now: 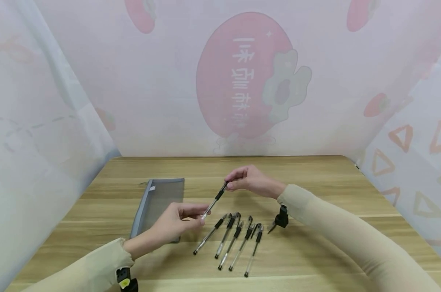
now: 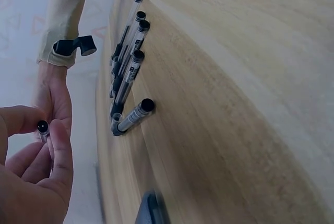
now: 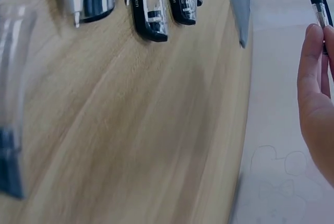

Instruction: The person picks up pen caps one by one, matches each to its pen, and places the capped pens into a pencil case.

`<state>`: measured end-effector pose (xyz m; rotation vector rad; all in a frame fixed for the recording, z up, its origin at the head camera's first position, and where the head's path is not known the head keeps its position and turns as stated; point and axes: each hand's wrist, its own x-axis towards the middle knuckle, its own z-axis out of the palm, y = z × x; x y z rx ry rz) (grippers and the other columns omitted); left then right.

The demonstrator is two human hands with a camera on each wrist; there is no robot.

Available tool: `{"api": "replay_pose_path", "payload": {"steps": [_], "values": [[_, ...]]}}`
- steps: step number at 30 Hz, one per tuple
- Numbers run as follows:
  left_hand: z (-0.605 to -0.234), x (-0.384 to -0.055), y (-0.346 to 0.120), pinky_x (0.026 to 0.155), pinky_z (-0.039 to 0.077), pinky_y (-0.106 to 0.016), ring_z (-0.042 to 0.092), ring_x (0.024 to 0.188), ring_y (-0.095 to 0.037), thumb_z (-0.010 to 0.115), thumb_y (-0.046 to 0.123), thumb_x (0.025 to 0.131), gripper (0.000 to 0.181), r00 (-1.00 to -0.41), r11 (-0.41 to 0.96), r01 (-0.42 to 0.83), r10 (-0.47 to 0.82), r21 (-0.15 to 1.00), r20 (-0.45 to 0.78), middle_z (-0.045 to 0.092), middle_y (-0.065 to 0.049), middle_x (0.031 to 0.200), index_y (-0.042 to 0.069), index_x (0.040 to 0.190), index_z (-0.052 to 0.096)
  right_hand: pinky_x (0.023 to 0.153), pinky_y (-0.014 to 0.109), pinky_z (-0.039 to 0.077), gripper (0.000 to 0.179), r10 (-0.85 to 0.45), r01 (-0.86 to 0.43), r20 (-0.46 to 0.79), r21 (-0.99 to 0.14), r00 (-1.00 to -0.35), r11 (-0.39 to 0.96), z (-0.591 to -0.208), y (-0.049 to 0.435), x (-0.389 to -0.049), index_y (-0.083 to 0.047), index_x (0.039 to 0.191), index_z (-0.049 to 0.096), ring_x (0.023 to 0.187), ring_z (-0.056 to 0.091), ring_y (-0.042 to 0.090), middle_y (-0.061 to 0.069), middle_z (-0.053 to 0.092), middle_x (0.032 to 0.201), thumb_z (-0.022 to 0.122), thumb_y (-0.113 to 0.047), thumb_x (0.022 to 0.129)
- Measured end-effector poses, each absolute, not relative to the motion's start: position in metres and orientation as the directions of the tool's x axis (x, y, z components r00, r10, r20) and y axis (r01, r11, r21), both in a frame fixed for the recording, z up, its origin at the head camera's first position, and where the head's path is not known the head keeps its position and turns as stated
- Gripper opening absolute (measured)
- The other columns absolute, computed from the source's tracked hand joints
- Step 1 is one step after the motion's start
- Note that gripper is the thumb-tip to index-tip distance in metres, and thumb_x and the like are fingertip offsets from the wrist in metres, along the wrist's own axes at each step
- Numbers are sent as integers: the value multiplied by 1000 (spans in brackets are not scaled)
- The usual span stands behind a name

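Observation:
Above the table a gel pen (image 1: 219,194) with a clear barrel and black grip slants between both hands. My left hand (image 1: 176,223) pinches its rear end between thumb and fingers; the black end plug (image 2: 43,126) shows in the left wrist view. At the tip end my right hand (image 1: 254,181) pinches the clear and black cap, its clip visible in the right wrist view. Below lie several similar pens (image 1: 233,247) in a slanted row, tips pointing away. Loose caps (image 3: 151,28) lie beside their bare metal tips, some marked "Gel Pen".
A grey mesh zip pouch (image 1: 165,196) lies flat on the wooden table (image 1: 315,259), partly behind the left hand. Black wrist cameras (image 1: 281,217) hang below both sleeves. Printed curtains (image 1: 162,101) stand around the table's back and sides.

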<state>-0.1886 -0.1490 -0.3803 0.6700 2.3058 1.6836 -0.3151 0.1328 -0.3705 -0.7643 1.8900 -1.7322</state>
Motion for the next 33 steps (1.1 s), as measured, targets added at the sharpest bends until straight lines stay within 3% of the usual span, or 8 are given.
{"api": "replay_pose_path", "payload": {"steps": [12, 22, 33], "values": [[-388, -186, -156, 87, 53, -28, 62, 105, -25, 74, 16, 90, 42, -881, 247, 203, 469, 947, 66, 66, -8, 123, 4, 129, 64, 99, 56, 44, 23, -617, -26, -35, -996, -786, 89, -381, 122, -319, 5, 106, 70, 109, 56, 51, 19, 70, 102, 76, 1, 84], [-393, -187, -158, 85, 54, -28, 63, 104, -26, 78, 20, 87, 45, -864, 241, 179, 502, 954, 35, 66, -10, 123, 1, 126, 65, 94, 37, 51, 21, -581, -26, -115, -973, -806, 229, -390, 120, -321, -5, 101, 76, 104, 63, 27, 11, 70, 109, 81, -4, 81], [-403, -183, -158, 82, 55, -27, 66, 99, -24, 81, 14, 83, 44, -890, 258, 105, 456, 960, -25, 67, -13, 120, 1, 123, 67, 88, 37, 55, 20, -595, 2, -135, -976, -793, 219, -397, 113, -320, 2, 102, 73, 96, 67, 31, 14, 70, 106, 76, 4, 83]]}}
